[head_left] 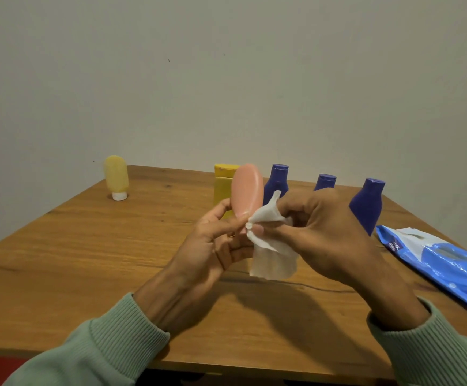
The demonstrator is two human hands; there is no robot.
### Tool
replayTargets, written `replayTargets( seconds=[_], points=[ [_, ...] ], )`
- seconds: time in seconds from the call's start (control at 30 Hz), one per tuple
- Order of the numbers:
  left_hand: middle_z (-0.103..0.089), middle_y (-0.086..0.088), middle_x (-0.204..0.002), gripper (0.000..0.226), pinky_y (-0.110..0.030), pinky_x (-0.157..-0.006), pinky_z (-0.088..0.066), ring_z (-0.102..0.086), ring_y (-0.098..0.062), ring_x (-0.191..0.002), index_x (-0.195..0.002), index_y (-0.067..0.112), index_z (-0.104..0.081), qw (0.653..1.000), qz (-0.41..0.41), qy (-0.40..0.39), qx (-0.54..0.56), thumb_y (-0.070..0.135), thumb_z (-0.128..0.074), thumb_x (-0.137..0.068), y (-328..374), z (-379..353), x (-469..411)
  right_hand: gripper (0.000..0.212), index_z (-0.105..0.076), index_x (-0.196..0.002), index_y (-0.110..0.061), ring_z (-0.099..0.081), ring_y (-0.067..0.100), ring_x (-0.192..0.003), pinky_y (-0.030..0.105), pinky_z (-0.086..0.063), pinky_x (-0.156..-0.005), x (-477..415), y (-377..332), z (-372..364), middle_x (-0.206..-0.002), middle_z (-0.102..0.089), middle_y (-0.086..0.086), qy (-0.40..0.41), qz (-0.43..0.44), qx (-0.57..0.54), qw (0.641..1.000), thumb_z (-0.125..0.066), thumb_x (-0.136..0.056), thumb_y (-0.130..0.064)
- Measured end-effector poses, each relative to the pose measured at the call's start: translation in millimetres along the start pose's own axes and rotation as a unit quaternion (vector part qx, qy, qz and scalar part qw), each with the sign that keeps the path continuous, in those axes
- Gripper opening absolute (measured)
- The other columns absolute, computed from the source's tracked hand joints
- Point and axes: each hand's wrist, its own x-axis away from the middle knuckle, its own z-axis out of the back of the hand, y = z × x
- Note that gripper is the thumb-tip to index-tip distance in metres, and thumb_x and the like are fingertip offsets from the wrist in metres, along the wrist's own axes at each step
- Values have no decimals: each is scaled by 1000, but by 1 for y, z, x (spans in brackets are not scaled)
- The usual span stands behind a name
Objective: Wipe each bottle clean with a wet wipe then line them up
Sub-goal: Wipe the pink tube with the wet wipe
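Left hand [215, 240] grips pink bottle [247, 190]; right hand [313, 235] pinches wipe [271, 254] beside it. Rotate bottle, wiping every side.

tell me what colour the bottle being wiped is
Pink, a salmon shade: the bottle in the left hand, seen in the head view.

Bottles counted: six. Three are blue: the left blue bottle [277, 181], the middle blue bottle [325, 181] and the right blue bottle [367, 204]. One pink bottle [247, 190]. One yellow bottle [222, 188]. One pale yellow bottle [116, 175]. Loose sheets: one wet wipe [271, 257]. Packaging: one blue wipe pack [449, 268]. Hands in view: two, the left hand [215, 246] and the right hand [318, 232]. Supporting surfaces: one bench [87, 260].
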Motion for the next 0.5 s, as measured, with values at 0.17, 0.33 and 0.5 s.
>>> replayTargets(
  seconds=[0.17,0.33,0.5],
  points=[
    [-70,-9,-88,40,-26,-59,-57,-67,-18,-68,-121,10,-56,1000,4,-30,8,12,-65,-82,0,-3,0,27,-73,-94,-16,-64,5,-79,22,-56,-67,-2,4,2,-88,-67,-8,41,16,1,999,-74,-73,-32],
    [-70,-16,-92,45,-31,-63,-58,-70,-23,-68,-125,8,-54,998,15,-65,13,15,-57,-81,2,-2,2,26,-73,-93,-17,-63,4,-77,21,-55,-64,-4,6,3,-84,-66,-12,65,45,-11,997,-73,-72,-33],
    [-64,-27,-102,62,-39,-75,-57,-68,-33,-79,-138,6,-41,987,33,-157,11,19,-68,-84,5,-2,4,18,-69,-93,-19,-64,7,-76,16,-51,-59,-7,9,6,-84,-66,-8,195,58,-33,978,-73,-78,-28]
  ],
)
